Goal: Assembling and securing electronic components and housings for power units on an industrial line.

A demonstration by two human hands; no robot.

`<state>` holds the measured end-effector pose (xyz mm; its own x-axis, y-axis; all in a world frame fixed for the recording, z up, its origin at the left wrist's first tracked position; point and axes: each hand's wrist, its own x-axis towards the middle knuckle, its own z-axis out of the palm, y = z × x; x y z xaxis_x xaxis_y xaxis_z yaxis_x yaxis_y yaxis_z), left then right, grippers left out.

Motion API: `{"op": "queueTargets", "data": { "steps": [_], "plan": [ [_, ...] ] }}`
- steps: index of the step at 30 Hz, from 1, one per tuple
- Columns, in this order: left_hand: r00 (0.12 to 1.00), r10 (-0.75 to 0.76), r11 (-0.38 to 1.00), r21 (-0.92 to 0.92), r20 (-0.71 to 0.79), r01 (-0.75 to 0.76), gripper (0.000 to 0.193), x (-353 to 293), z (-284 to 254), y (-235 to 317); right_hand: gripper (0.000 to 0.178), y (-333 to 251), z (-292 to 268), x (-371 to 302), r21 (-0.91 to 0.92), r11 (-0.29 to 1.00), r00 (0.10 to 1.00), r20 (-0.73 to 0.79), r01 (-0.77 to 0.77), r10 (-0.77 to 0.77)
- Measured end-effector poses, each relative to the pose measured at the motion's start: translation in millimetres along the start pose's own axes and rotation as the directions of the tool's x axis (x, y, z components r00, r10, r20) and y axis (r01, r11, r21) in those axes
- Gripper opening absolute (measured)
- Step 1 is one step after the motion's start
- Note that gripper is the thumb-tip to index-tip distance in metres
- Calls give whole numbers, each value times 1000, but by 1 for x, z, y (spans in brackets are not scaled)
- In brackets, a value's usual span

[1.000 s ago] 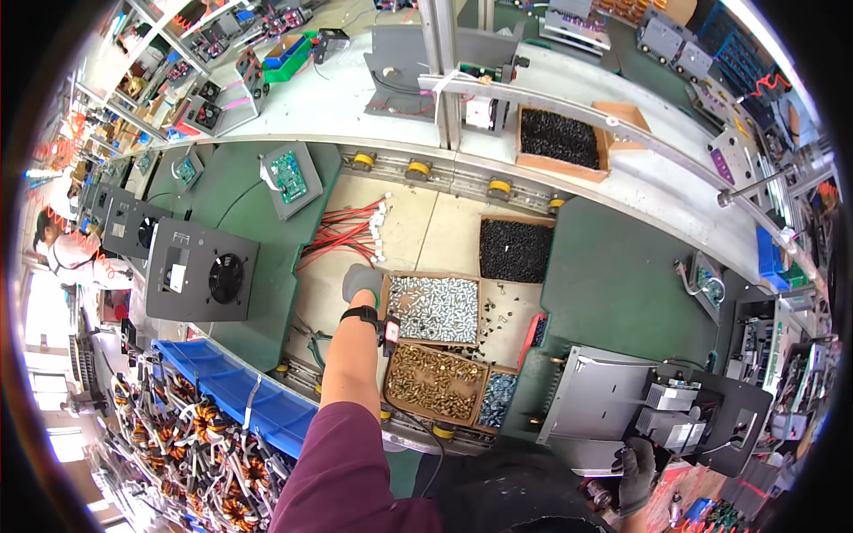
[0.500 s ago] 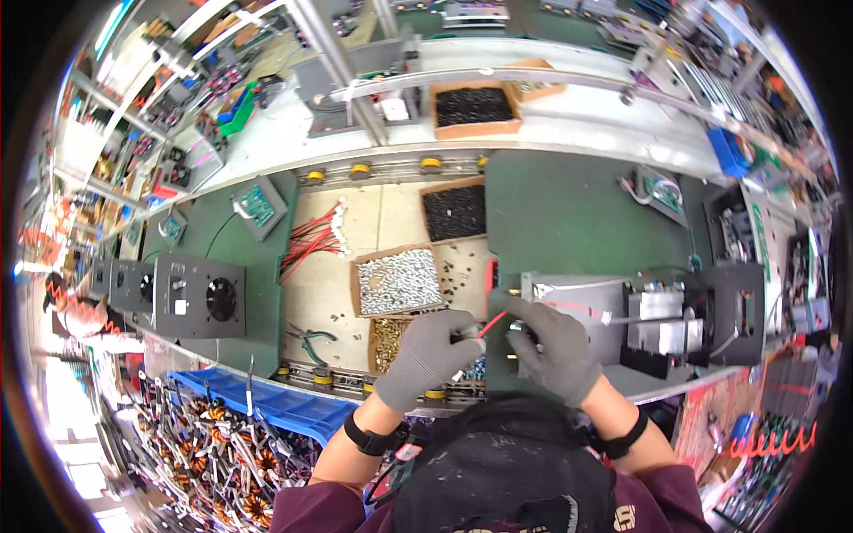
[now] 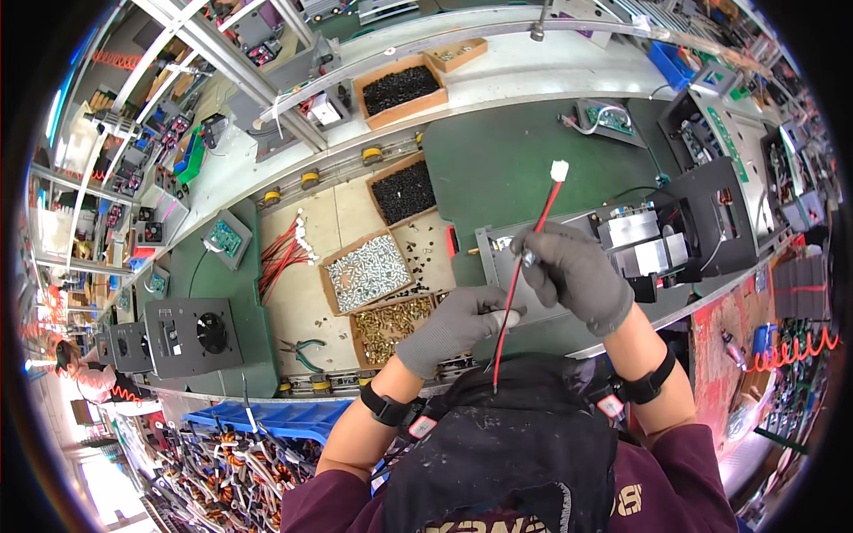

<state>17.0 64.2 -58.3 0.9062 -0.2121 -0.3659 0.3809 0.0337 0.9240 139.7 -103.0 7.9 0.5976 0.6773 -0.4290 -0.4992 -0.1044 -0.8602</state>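
Half a second earlier the cable (image 3: 547, 210) had stretched sideways between the hands, toward the right; now it stood on a steep slant, with its white connector (image 3: 559, 171) raised past the right hand (image 3: 577, 274) and showing against the green mat (image 3: 498, 169). The view had swung too, so the boxes sat further left in the picture. Both gloved hands were closed on the cable: the right pinched it near the middle, and the left hand (image 3: 458, 327) gripped it lower down, its fingertips just beside the strands. There was one held cable, made of two wires and bearing one connector. On the pale strip lay three boxes, one of black parts (image 3: 412, 216), one of silver parts (image 3: 328, 290) and one of brass parts (image 3: 356, 345), plus one pair of pliers (image 3: 299, 348). A bundle of red leads (image 3: 283, 258) lay beyond, overlapping too much to count. Two silver blocks (image 3: 663, 257) sat in the single open unit (image 3: 720, 200) to the right. The cable looked thin and nearly straight, red and black side by side, with a blocky white connector on top and its lower end hanging free before the person's dark clothing.
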Motion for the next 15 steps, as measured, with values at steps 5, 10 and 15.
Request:
{"op": "queueTargets", "data": {
  "steps": [5, 10, 15],
  "plan": [
    [997, -15, 1000, -24, 79, 17, 32, -4, 9, -2, 19, -9, -3, 19, -54, 971, 964, -113, 234, -239],
    [1000, -20, 1000, 6, 8, 20, 32, -14, 0, 2, 21, -23, -13, 18, -145, 973, 974, -111, 181, -197],
    [990, -136, 977, -172, -47, 126, 34, -17, -10, 6, 21, -31, -3, 20, -209, 958, 973, -81, 196, -217]
  ]
}}
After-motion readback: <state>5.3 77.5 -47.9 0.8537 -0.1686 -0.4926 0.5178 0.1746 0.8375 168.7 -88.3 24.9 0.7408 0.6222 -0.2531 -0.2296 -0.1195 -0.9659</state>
